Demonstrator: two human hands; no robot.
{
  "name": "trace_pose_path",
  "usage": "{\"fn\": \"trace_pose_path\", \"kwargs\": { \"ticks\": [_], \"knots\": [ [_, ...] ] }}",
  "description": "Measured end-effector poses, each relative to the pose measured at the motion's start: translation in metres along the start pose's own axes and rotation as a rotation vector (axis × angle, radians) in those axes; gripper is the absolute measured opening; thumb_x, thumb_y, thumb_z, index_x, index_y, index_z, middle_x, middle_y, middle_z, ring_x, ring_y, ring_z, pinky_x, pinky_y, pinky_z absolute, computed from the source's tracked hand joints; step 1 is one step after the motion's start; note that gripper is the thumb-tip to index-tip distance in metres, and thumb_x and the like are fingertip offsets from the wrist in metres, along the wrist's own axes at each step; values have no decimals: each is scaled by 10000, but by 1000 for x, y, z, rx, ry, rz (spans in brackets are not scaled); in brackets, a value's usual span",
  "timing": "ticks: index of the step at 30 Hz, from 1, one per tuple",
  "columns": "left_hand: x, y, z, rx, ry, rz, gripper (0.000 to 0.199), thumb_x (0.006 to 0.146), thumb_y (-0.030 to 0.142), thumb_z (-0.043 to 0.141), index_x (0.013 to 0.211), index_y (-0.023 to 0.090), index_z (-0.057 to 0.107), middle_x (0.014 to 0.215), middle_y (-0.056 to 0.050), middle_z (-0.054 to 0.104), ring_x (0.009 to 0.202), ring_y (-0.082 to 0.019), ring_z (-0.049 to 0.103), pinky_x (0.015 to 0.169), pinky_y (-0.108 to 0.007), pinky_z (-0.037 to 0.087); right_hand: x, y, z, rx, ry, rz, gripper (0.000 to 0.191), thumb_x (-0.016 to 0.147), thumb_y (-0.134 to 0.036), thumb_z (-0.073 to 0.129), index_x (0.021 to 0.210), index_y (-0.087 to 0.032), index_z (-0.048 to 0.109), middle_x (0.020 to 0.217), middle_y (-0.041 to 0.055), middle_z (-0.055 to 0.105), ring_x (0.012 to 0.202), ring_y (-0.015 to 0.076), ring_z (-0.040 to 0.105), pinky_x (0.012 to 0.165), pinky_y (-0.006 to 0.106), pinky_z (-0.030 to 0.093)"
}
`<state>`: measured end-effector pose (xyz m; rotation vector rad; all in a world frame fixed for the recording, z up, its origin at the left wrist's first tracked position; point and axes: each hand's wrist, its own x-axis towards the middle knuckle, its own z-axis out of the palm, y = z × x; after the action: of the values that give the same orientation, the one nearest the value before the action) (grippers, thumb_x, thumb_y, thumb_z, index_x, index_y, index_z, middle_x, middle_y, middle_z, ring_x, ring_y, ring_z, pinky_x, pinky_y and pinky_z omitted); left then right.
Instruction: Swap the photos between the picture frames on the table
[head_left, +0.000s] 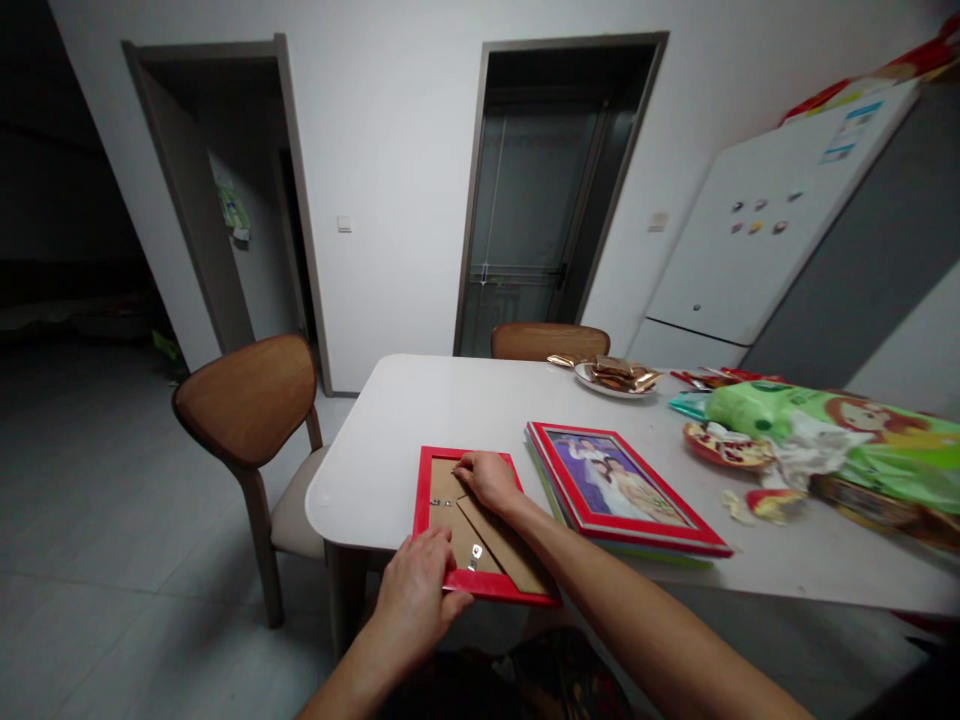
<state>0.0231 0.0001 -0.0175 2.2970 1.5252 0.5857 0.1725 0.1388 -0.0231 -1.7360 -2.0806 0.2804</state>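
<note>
A red picture frame (424,490) lies face down at the table's near edge, its brown backing board (442,540) showing. My left hand (420,580) grips the frame's lower left corner, with the thumb along the near edge. My right hand (491,480) rests over the upper part of the board, fingertips pinched together; what they hold, if anything, is too small to make out. Beneath the right forearm, a slanting brown stand flap (506,545) lies against the board. A metal hanger (475,555) sits near the lower edge, and small metal fittings (441,503) are at the left.
To the right, a framed photo (615,480) with a red border lies on a stack. Behind it stands a plate (615,388) of wrapped snacks. A green package (795,415), pomegranate piece (724,445) and crumpled tissue (817,455) crowd the table's right side. A chair (251,400) stands left.
</note>
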Motion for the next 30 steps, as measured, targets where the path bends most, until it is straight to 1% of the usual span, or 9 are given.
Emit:
{"fn": "trace_pose_path", "kwargs": {
  "ticks": [7,12,15,19,21,23,25,28,30],
  "knots": [
    [-4,6,-1,22,-25,-40,348,674,253,594,1003,152,542,1236,-89,472,1164,-213,388,1004,-364,266,24,0,9,-31,50,226,168,666,-242,523,763,-180,646,818,95,653,764,187,584,599,243,380],
    [-6,7,-1,55,-28,-55,547,673,230,592,1175,106,414,1234,-122,469,1168,-207,386,1007,-375,265,26,4,9,47,99,231,156,660,-244,522,722,-154,633,796,111,647,752,191,576,605,253,379],
    [-6,10,1,105,-31,-23,484,647,224,607,1105,137,475,1258,-116,445,1187,-227,362,1017,-431,226,19,8,2,157,132,182,223,712,-304,468,686,-146,623,730,87,646,695,162,571,601,242,382],
    [3,19,13,189,-35,96,427,609,178,609,1026,138,522,1310,-129,371,1224,-271,289,1010,-484,208,-2,16,-15,312,163,120,250,739,-298,413,744,-151,616,723,38,641,649,117,564,587,209,392],
    [9,20,19,198,-58,132,457,616,126,578,1065,116,498,1282,-143,407,1206,-265,326,998,-461,258,-19,21,-27,404,185,106,248,734,-299,412,770,-151,607,717,26,632,634,110,558,574,206,398],
    [13,16,21,174,-53,143,475,625,92,548,1094,107,475,1244,-151,452,1170,-256,385,976,-440,309,-37,26,-41,587,233,108,249,724,-318,421,771,-147,596,699,21,616,613,108,547,552,209,402],
    [17,11,16,100,12,164,457,641,110,535,1094,118,467,1209,-151,489,1133,-254,431,949,-436,345,-56,28,-56,841,326,147,238,702,-322,447,784,-144,583,700,19,596,597,102,532,526,206,401],
    [23,13,-5,-122,138,143,340,688,248,518,1019,174,493,1102,-112,573,1015,-244,529,864,-413,427,-80,25,-66,1149,451,291,242,684,-303,477,851,-145,552,717,12,572,560,79,515,481,184,394],
    [27,23,-20,-303,233,76,242,686,385,518,854,212,533,1083,-66,586,1012,-255,528,845,-402,439,-92,17,-60,1305,317,389,266,692,-314,498,894,-146,533,676,1,564,493,68,508,446,182,394]
  ]
}}
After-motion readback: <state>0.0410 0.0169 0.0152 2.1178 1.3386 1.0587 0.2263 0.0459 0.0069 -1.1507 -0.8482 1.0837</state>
